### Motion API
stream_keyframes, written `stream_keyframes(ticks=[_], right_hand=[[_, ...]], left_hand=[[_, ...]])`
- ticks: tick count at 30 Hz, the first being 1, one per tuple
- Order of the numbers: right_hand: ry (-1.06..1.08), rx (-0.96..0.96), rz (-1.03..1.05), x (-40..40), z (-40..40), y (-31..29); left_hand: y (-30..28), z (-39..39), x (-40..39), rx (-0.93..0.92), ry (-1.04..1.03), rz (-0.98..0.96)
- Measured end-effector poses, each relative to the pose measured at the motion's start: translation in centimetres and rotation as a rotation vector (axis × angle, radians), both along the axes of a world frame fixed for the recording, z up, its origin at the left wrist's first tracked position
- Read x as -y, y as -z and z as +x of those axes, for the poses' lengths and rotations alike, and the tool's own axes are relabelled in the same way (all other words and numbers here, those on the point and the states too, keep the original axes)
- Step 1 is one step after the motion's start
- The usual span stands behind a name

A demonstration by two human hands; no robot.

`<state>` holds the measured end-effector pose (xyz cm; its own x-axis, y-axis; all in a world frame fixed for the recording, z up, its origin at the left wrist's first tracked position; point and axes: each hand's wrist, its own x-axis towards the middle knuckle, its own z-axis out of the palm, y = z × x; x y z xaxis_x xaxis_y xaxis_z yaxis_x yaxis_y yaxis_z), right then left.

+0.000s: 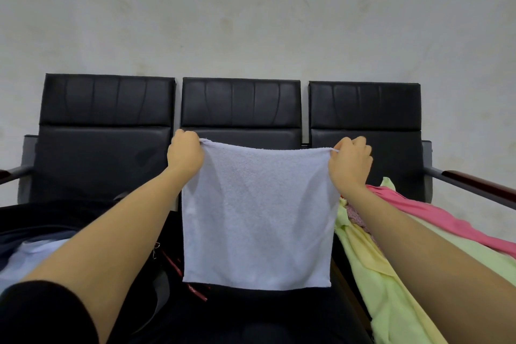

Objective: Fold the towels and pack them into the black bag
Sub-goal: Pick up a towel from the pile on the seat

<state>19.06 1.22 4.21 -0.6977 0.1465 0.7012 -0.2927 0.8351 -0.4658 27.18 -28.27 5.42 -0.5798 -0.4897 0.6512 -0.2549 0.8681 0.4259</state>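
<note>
While my arms reach out in front of me, each grip is closed on a top corner of a pale lavender towel (pixel 257 218): my left hand (pixel 184 154) pinches the left corner and my right hand (pixel 349 160) pinches the right one, fingers curled round the hem. The towel hangs flat and spread between them, its lower edge free in the air above the middle seat of a row of three black padded chairs (pixel 240 103) that stands against a pale wall (pixel 251 8).

On the left seat lies the black bag (pixel 42 218), mostly hidden under my left forearm. A pale bluish fabric (pixel 33 257) shows in its opening, but I cannot tell how it is folded or how much of it there is. Near the towel's lower left corner a small metal clip and a dark red strap (pixel 173 262) show, and I cannot tell what they belong to.

On the right seat lies a loose heap of cloths: a light green towel (pixel 396 304), a pale yellow one (pixel 363 248) and a pink one (pixel 435 218) draped across the top. My right forearm covers part of the heap, and the frame cuts it off at the right and bottom edges. A dark wooden armrest (pixel 480 184) runs beside it.
</note>
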Motion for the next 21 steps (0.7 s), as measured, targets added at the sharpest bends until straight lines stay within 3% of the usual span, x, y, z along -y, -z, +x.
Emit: stream_keyframes(ticks=[3,7,14,21], right_hand=[[0.05,-0.036,0.107,0.1,-0.4,0.4],[-0.038,-0.021,0.171,0.0,-0.9,0.9],[-0.037,0.074,0.412,-0.5,-0.3,0.8],[-0.085,0.055,0.362,-0.7,0.0,0.9]], left_hand=[[0.1,0.1,0.1,0.062,-0.101,-0.094],[0.6,0.1,0.5,0.11,-0.141,-0.186],[0.9,0.3,0.6,0.078,-0.096,-0.163],[1.7,1.1,0.5,0.075,-0.075,-0.157]])
